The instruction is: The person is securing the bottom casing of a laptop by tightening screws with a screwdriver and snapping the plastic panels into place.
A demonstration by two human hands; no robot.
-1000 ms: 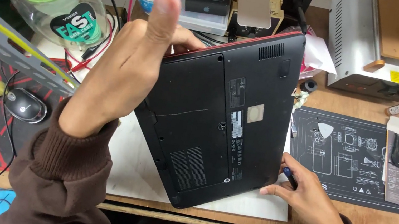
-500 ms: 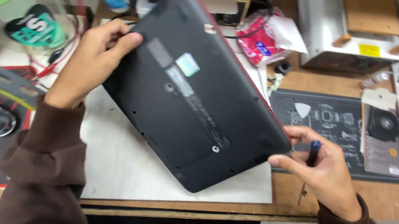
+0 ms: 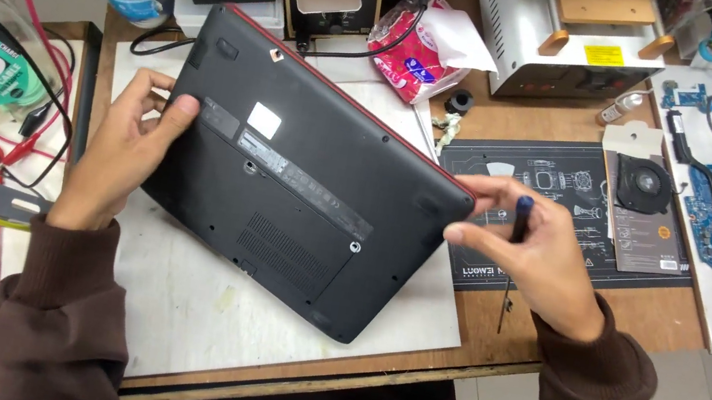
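Both hands (image 3: 121, 149) on upturned laptop (image 3: 300, 191)

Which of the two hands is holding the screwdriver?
The right hand. It holds a thin screwdriver with a blue-topped handle while its fingers touch the black laptop's corner. The left hand only grips the laptop's other edge and holds no tool.
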